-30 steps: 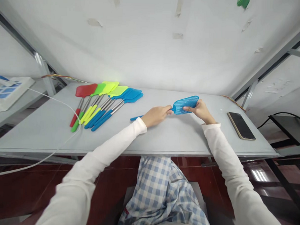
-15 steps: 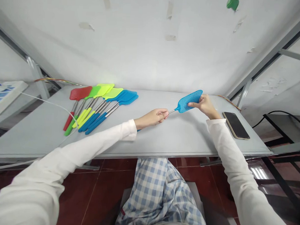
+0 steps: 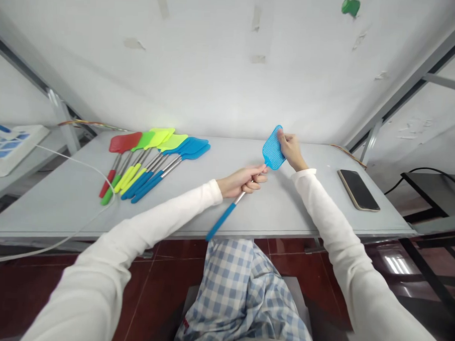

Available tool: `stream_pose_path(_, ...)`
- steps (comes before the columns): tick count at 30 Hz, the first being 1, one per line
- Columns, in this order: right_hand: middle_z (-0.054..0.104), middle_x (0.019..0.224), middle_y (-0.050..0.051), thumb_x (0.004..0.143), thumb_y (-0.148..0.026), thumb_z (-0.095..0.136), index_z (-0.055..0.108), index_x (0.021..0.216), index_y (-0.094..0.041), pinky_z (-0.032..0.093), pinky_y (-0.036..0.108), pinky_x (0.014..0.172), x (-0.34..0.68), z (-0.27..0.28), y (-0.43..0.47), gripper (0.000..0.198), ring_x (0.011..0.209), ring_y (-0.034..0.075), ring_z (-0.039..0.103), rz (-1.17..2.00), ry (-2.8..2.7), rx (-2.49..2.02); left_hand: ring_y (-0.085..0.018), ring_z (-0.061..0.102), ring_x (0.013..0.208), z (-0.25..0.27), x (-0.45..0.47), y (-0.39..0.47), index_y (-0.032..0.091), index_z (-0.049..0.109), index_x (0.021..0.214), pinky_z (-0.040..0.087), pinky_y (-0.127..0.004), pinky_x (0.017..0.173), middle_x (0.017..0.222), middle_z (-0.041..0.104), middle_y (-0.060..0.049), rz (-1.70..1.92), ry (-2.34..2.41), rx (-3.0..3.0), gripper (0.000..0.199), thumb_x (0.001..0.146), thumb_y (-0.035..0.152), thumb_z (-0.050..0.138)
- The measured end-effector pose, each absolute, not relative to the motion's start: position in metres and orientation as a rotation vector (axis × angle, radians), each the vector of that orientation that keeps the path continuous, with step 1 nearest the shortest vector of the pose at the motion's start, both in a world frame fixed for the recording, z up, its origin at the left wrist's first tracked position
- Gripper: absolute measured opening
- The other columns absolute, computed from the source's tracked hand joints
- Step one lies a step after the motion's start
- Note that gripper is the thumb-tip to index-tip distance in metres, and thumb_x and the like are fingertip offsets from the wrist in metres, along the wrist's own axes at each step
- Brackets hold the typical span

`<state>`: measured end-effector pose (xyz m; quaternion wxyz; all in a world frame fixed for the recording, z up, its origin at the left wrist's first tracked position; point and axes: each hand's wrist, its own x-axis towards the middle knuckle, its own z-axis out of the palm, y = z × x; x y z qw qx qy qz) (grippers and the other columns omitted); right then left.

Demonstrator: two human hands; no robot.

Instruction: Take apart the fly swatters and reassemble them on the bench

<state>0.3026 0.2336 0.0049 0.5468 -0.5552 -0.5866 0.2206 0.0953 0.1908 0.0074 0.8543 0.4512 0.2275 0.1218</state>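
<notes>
A blue fly swatter (image 3: pixel 272 153) with a perforated head, a metal shaft and a blue grip is held between both hands over the table. My left hand (image 3: pixel 245 181) is closed around its shaft just below the head. With thumb and fingers, my right hand (image 3: pixel 291 148) pinches the right edge of the head. The blue grip slants down toward the table's front edge. To the left, several more fly swatters lie fanned out: a red one (image 3: pixel 125 142), a green one (image 3: pixel 144 139), yellow ones (image 3: pixel 161 135) and blue ones (image 3: pixel 193 148).
A smartphone (image 3: pixel 358 190) lies on the right of the grey table (image 3: pixel 308 214). A white cable (image 3: pixel 88 163) crosses the left side, coming from a white panel (image 3: pixel 13 148). The wall (image 3: pixel 216 89) stands behind the table, with metal frame posts at both sides.
The swatter has turned more upright, its head shifting left and its grip swinging into view below. My right hand has moved left with the head; my left hand is closer to the head.
</notes>
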Motion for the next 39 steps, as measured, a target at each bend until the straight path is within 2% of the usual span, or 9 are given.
stream_pose_path(3,0.019,0.048,-0.006,0.074,-0.081,0.046,0.022,0.051,-0.023,0.014,0.024,0.041,0.291,0.002,0.251,0.067,0.045,0.005,0.022,0.458,-1.348,-1.309,-0.002,0.008,0.035,0.005,0.113,0.182,0.021,0.038,0.08,0.002,-0.014,0.032,0.056,0.015,0.011,0.428,0.523,0.874,0.022,0.097,0.033,0.039)
stream_pose_path(7,0.019,0.048,-0.006,0.077,-0.077,0.046,0.024,0.052,-0.023,0.013,0.023,0.04,0.292,0.0,0.273,0.064,0.044,0.005,0.02,0.503,-1.413,-1.341,-0.001,0.008,0.034,0.007,0.122,0.173,0.021,0.035,0.077,0.001,-0.014,0.032,0.053,0.014,0.012,0.511,0.604,0.794,0.023,0.097,0.031,0.04)
stream_pose_path(13,0.025,0.048,-0.005,0.083,-0.076,0.036,0.038,0.053,-0.023,0.029,0.026,0.047,0.382,0.003,0.289,0.061,0.047,0.01,0.034,0.216,-1.248,-1.762,-0.001,0.01,0.034,0.006,0.082,0.153,0.023,0.038,0.081,0.003,-0.012,0.031,0.052,0.019,0.013,0.439,0.61,0.914,0.032,0.087,0.047,0.057)
stream_pose_path(16,0.041,0.049,0.001,0.085,-0.076,0.032,0.047,0.055,-0.021,0.038,0.03,0.057,0.416,-0.006,0.283,0.065,0.055,0.016,0.048,0.133,-1.381,-2.08,-0.002,0.007,0.035,0.002,0.07,0.17,0.023,0.035,0.077,0.001,-0.013,0.031,0.053,0.013,0.012,0.515,0.608,0.838,0.032,0.087,0.043,0.057)
stream_pose_path(19,0.063,0.07,0.012,0.09,-0.071,0.026,0.062,0.068,-0.016,0.042,0.033,0.071,0.42,-0.017,0.28,0.069,0.076,0.023,0.061,0.033,-1.592,-2.341,-0.002,0.006,0.035,-0.002,0.077,0.191,0.022,0.035,0.075,0.0,-0.013,0.031,0.055,0.011,0.011,0.481,0.541,0.701,0.028,0.091,0.039,0.051)
stream_pose_path(21,0.068,0.09,0.018,0.093,-0.065,0.03,0.068,0.082,-0.013,0.043,0.036,0.079,0.416,-0.023,0.282,0.065,0.092,0.028,0.062,-0.078,-1.781,-2.437,-0.002,0.006,0.035,-0.003,0.085,0.199,0.021,0.037,0.074,-0.001,-0.014,0.031,0.056,0.01,0.011,0.487,0.483,0.597,0.026,0.093,0.035,0.047)
stream_pose_path(27,0.053,0.127,0.024,0.096,-0.04,0.041,0.056,0.121,-0.007,0.036,0.044,0.095,0.404,-0.036,0.291,0.044,0.122,0.034,0.044,-0.453,-1.964,-2.307,-0.002,0.015,0.034,-0.003,0.091,0.22,0.017,0.046,0.078,0.006,-0.013,0.028,0.054,0.016,0.01,0.684,0.346,0.294,0.024,0.097,0.026,0.036)
stream_pose_path(32,0.043,0.136,0.025,0.094,-0.044,0.041,0.05,0.125,-0.008,0.039,0.045,0.094,0.384,-0.047,0.27,0.048,0.124,0.035,0.043,-0.239,-1.908,-2.367,-0.003,0.023,0.035,-0.009,0.095,0.243,0.015,0.047,0.082,0.014,-0.013,0.027,0.054,0.026,0.008,0.775,0.36,0.157,0.019,0.093,0.013,0.031)
stream_pose_path(39,0.052,0.134,0.021,0.094,-0.033,0.044,0.053,0.126,-0.012,0.033,0.048,0.102,0.372,-0.045,0.251,0.04,0.123,0.033,0.047,-0.016,-1.838,-2.325,0.0,0.026,0.039,-0.012,0.103,0.24,0.015,0.043,0.079,0.023,-0.008,0.033,0.064,0.044,0.003,0.818,0.389,0.164,0.019,0.089,0.002,0.031)
